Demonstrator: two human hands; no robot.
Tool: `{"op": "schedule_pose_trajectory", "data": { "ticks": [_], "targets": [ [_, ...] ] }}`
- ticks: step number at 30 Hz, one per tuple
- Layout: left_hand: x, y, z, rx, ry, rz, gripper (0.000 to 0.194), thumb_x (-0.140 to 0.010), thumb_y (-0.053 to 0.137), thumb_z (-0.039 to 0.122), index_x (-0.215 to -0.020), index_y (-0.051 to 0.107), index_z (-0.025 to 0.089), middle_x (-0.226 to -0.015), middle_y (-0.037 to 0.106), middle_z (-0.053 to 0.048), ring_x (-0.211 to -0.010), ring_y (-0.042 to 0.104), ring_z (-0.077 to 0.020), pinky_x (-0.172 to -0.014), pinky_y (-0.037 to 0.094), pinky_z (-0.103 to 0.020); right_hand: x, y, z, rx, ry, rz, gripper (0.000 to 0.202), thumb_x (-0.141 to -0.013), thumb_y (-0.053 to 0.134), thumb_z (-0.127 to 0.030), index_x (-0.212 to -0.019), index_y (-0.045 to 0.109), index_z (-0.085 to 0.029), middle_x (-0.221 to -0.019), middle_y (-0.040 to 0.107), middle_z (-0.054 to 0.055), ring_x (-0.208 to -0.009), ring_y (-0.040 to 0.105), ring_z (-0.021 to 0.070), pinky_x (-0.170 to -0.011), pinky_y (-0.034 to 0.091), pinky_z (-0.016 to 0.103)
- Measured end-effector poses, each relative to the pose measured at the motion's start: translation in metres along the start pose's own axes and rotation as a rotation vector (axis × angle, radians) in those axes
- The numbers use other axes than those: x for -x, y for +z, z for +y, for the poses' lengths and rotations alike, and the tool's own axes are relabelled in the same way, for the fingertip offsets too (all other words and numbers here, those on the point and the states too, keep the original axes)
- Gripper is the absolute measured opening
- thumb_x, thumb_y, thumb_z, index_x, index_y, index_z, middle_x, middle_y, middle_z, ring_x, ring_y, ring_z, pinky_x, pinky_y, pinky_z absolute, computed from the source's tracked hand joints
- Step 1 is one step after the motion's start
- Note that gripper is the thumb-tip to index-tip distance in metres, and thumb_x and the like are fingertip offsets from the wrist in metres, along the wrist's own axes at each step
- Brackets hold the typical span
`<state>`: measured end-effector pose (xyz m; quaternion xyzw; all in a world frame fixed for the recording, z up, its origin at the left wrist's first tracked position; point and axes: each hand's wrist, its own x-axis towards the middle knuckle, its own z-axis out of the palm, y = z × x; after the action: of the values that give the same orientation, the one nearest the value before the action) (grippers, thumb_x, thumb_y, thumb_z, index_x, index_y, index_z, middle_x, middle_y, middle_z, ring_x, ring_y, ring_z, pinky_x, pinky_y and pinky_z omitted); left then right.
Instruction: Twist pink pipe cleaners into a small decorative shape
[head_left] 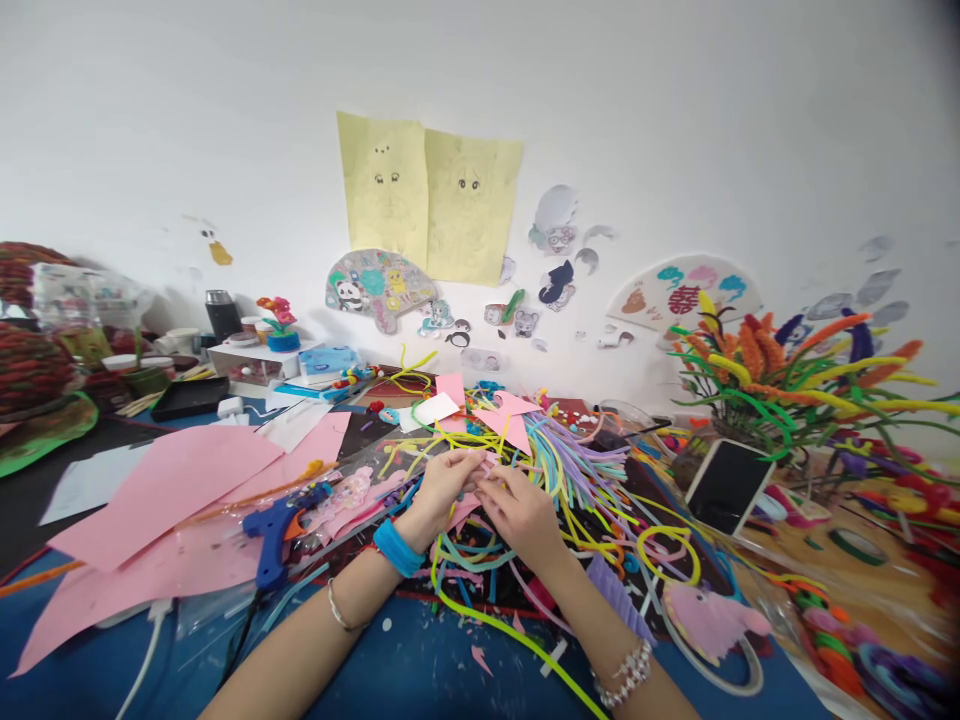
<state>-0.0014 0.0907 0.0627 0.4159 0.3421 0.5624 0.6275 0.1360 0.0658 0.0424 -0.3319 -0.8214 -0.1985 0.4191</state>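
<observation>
My left hand (444, 488) and my right hand (527, 512) meet over the middle of the cluttered table. Their fingertips pinch a small pink piece (489, 464), mostly covered by the fingers; its shape and whether it is paper or foam I cannot make out. Beneath and behind them spreads a heap of fuzzy pipe cleaners (574, 460) in lilac, mint and yellow. Pink cut pieces (510, 425) lie just beyond my fingers. To the left of my left wrist rests a blue hot glue gun (271, 540), next to a plastic bag with pink pieces.
Large pink sheets (180, 480) cover the left side. A phone (727, 487) leans against a pot of colourful pipe-cleaner stems (787, 370) at right. A pink headband-like item (712, 620) lies at front right. Behind stands a white wall with yellow drawings (427, 200).
</observation>
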Motion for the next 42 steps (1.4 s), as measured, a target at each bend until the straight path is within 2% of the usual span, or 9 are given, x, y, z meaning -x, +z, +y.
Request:
{"op": "schedule_pose_trajectory", "data": {
  "ticks": [4,8,11,16,24,28,32,37,42],
  "targets": [
    [-0.0010,-0.0017,-0.0001,-0.016,0.033,0.031,0.033,-0.062,0.074,0.042,-0.063,0.062,0.012,-0.056,0.057,0.001,-0.048,0.050,-0.0069,-0.049,0.041,-0.019,-0.0019,-0.0022,-0.0025,-0.184,0.060,-0.042,0.022,-0.086,0.052,-0.020,-0.105,0.063,-0.019,-0.099,0.062,0.010,-0.090,0.059,0.0200,-0.077,0.052,0.034],
    [-0.0014,-0.0018,-0.0003,-0.047,0.055,0.053,0.034,-0.063,0.072,0.045,-0.065,0.062,0.013,-0.059,0.058,0.001,-0.051,0.052,-0.0085,-0.052,0.043,-0.021,-0.0034,-0.0019,-0.0049,-0.297,0.127,0.039,0.021,-0.088,0.047,-0.013,-0.102,0.061,-0.019,-0.096,0.063,0.008,-0.092,0.059,0.0193,-0.084,0.050,0.036],
    [-0.0016,-0.0001,-0.0016,-0.088,0.124,0.105,0.032,-0.065,0.070,0.043,-0.063,0.061,0.013,-0.055,0.054,0.003,-0.048,0.047,-0.0073,-0.048,0.038,-0.020,-0.0034,-0.0005,-0.0075,-0.343,0.158,0.027,0.017,-0.087,0.050,-0.015,-0.100,0.060,-0.018,-0.098,0.060,0.009,-0.096,0.058,0.0193,-0.085,0.051,0.035],
    [-0.0012,0.0031,-0.0043,-0.157,0.254,0.169,0.027,-0.066,0.070,0.036,-0.058,0.058,0.014,-0.055,0.054,0.003,-0.052,0.047,-0.0082,-0.050,0.035,-0.019,-0.0010,0.0034,-0.0087,-0.318,0.072,-0.044,0.019,-0.087,0.048,-0.014,-0.103,0.059,-0.019,-0.102,0.059,0.009,-0.099,0.057,0.0198,-0.087,0.050,0.036],
    [-0.0065,-0.0023,-0.0071,-0.194,0.316,0.209,0.023,-0.068,0.068,0.035,-0.061,0.057,0.016,-0.057,0.057,0.001,-0.054,0.052,-0.0113,-0.051,0.038,-0.021,-0.0020,0.0040,-0.0048,-0.185,-0.138,-0.153,0.031,-0.088,0.040,-0.008,-0.112,0.057,-0.014,-0.105,0.061,0.012,-0.101,0.057,0.0207,-0.087,0.051,0.035],
    [-0.0078,-0.0016,-0.0090,-0.209,0.371,0.216,0.020,-0.069,0.068,0.034,-0.066,0.060,0.016,-0.062,0.059,-0.001,-0.059,0.054,-0.0130,-0.056,0.041,-0.022,-0.0005,0.0027,-0.0074,-0.155,-0.037,-0.070,0.028,-0.089,0.041,-0.009,-0.109,0.059,-0.016,-0.100,0.062,0.011,-0.093,0.059,0.0202,-0.082,0.051,0.035],
    [-0.0069,0.0003,-0.0095,-0.221,0.411,0.213,0.021,-0.069,0.067,0.035,-0.067,0.060,0.016,-0.062,0.058,0.000,-0.058,0.052,-0.0122,-0.054,0.039,-0.021,0.0015,0.0013,-0.0063,-0.072,0.075,0.014,0.026,-0.088,0.043,-0.011,-0.105,0.061,-0.018,-0.103,0.060,0.013,-0.095,0.058,0.0228,-0.081,0.050,0.039],
    [-0.0060,0.0006,-0.0082,-0.215,0.440,0.237,0.020,-0.069,0.068,0.033,-0.067,0.059,0.016,-0.061,0.055,0.002,-0.056,0.049,-0.0109,-0.054,0.038,-0.021,-0.0009,-0.0016,-0.0052,-0.142,0.005,-0.011,0.022,-0.087,0.044,-0.009,-0.098,0.061,-0.017,-0.097,0.063,0.010,-0.094,0.057,0.0216,-0.083,0.050,0.038],
    [-0.0062,-0.0004,-0.0061,-0.205,0.447,0.260,0.020,-0.070,0.067,0.035,-0.068,0.060,0.016,-0.062,0.056,0.002,-0.057,0.050,-0.0109,-0.055,0.039,-0.021,-0.0031,-0.0032,-0.0066,-0.173,-0.020,-0.017,0.022,-0.087,0.043,-0.009,-0.097,0.061,-0.017,-0.100,0.064,0.010,-0.099,0.058,0.0207,-0.085,0.050,0.038]
  ]
}}
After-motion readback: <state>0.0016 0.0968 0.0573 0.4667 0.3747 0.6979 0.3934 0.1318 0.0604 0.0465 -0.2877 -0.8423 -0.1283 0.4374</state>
